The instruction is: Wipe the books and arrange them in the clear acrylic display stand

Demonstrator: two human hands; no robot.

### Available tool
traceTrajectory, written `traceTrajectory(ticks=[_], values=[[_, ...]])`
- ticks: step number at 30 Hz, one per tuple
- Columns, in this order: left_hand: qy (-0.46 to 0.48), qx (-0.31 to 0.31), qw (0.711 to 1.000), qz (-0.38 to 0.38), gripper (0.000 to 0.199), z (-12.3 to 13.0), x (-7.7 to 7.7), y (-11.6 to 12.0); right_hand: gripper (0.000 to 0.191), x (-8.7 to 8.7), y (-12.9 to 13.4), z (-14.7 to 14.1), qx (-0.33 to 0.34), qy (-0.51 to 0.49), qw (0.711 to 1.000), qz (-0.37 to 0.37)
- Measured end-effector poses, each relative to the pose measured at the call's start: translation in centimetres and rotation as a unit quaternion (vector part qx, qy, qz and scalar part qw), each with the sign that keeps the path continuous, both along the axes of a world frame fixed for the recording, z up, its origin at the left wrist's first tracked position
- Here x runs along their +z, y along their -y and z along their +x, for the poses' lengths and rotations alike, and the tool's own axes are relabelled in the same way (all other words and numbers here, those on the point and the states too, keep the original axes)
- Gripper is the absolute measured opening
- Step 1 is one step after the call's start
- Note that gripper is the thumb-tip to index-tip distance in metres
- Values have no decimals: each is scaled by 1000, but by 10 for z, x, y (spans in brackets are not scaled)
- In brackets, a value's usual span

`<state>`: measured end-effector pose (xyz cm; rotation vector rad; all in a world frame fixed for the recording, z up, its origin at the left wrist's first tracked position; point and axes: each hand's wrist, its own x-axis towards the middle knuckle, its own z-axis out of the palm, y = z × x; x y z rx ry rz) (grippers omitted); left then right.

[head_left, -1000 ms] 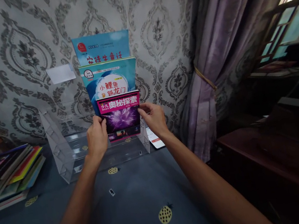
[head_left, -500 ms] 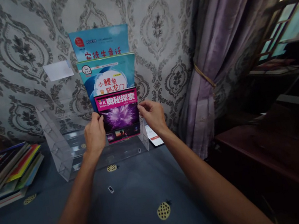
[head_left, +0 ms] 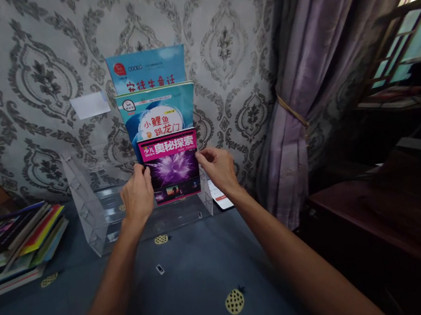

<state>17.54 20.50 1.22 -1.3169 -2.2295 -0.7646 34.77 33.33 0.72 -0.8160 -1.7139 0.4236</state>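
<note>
A small book with a magenta and purple cover (head_left: 173,166) stands upright at the front right of a clear tiered rack (head_left: 92,213). My left hand (head_left: 138,192) pinches its left edge, and my right hand (head_left: 218,167) pinches its right edge. Behind it, in the rack, stands a teal book (head_left: 156,104) with a white circle on its cover. A taller blue book (head_left: 148,69) rises at the back, its lower part hidden.
Stacked books (head_left: 14,246) lie at the left on the blue tablecloth (head_left: 195,301). A phone (head_left: 223,201) lies just right of the rack. Purple curtain (head_left: 285,155) hangs at the right, beside a dark red surface (head_left: 367,216).
The whole view has shifted slightly, so everything appears a little lower and further right. Both hands remain on the magenta book's edges.
</note>
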Motion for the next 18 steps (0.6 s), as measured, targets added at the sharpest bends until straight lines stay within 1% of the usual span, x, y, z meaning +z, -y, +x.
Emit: traceTrajectory(ticks=[4,12,18], values=[[-3,7,1000,3,34,1,1,2,24,1,3,0,-8,-3,1000,7],[7,6,1000,4,36,1,2,6,24,0,2,4,-12,-7,1000,17],[7,-2,999,31,36,-3,-2,6,25,3,5,4,-2,-17,1000,26]])
